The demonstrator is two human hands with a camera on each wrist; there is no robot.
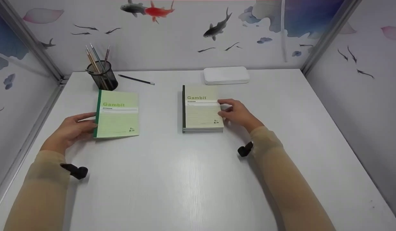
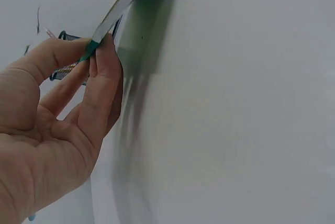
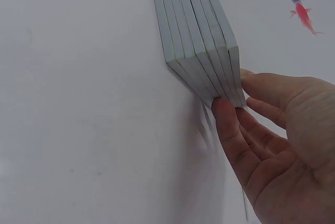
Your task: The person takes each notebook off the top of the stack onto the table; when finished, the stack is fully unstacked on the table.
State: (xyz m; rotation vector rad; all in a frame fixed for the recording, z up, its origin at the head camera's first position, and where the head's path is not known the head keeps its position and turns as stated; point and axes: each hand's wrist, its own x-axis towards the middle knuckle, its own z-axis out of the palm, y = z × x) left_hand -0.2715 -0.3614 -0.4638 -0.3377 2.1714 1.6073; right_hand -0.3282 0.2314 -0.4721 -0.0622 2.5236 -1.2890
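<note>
Left hand (image 1: 69, 130) pinches a notebook (image 1: 117, 114); right hand (image 1: 238, 113) grips the stack (image 1: 201, 109). Behind: pen cup (image 1: 103, 76), pencil (image 1: 136, 79), case (image 1: 226, 75), its contents hidden, perhaps shut.

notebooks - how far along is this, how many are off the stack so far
One single notebook already lies apart from the stack, to its left on the table. The left hand grips that notebook's green spine edge, lifting it slightly. The right hand holds the stack's right edge, thumb against the page edges. The right wrist view shows about five notebooks stacked there, so most of the pile looks untouched.
</note>
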